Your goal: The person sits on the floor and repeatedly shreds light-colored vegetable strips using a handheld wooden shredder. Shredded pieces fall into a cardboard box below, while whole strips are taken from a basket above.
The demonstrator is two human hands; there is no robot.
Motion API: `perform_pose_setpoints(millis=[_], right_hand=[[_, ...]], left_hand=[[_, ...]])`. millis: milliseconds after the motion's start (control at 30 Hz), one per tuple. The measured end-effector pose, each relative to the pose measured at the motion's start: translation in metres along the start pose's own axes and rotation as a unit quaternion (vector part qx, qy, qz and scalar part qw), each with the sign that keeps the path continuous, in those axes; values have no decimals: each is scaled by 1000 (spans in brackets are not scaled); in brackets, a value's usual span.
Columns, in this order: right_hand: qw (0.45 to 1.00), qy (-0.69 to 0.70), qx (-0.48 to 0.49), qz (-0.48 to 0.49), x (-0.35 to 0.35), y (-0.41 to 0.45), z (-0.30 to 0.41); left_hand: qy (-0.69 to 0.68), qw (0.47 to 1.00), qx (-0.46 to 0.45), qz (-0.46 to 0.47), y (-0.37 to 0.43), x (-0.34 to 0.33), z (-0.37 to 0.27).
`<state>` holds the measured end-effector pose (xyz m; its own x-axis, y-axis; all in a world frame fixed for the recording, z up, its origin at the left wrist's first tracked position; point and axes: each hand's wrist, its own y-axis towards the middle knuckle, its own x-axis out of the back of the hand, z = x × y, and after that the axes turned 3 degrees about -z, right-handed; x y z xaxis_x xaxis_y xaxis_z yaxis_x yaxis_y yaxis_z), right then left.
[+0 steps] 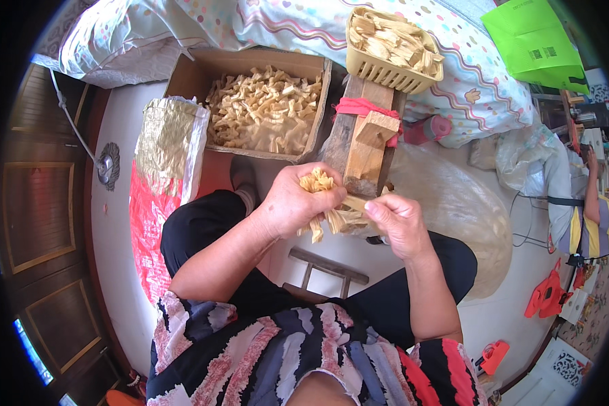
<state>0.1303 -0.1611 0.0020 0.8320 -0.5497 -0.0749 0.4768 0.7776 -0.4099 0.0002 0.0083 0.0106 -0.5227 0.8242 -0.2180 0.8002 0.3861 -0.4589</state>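
Note:
My left hand (297, 200) is closed around a bunch of pale yellow dried strips (315, 180), whose folded ends stick out above the fist and hang below it. Between the thumb and fingers of my right hand (398, 218) is one flat strip (354, 203), stretched across from the left hand. Both hands are above my lap, close to the near end of a wooden bench (364, 170) with a wooden block (378, 128) on it, bound by red cloth (358, 105). More loose strips show just below the hands, partly hidden by them.
A cardboard box (264, 57) of short yellow pieces stands ahead left, beside a red and foil-lined bag (155, 223). A yellow plastic basket (385, 76) of strips sits atop the bench's far end. At right lie a large translucent plastic bag (451, 203) and another person (588, 213).

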Motion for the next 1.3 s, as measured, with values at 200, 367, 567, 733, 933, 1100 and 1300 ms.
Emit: perform_pose_setpoints(millis=[200,367,567,733,933,1100,1300], right_hand=[[929,-265,118,-231,5,33,-1],[840,-434,129,-298,13,60,-22],[892,-278,224,-278,5,34,-21],[849,-347,345,-199,-9,27,-19],[825,-329,459,1,-25,21,2],[882,-185,431,30,-5,11,21],[995,-20,64,79,-7,0,-1]], left_hand=[[49,996,-48,-58,37,-10,8],[181,973,-57,-129,64,-8,28],[98,971,-41,-216,69,28,-19],[571,601,-400,-390,64,36,-25],[81,994,17,73,24,-19,21],[55,862,40,503,-17,-25,3],[254,885,-324,216,-12,-5,-11]])
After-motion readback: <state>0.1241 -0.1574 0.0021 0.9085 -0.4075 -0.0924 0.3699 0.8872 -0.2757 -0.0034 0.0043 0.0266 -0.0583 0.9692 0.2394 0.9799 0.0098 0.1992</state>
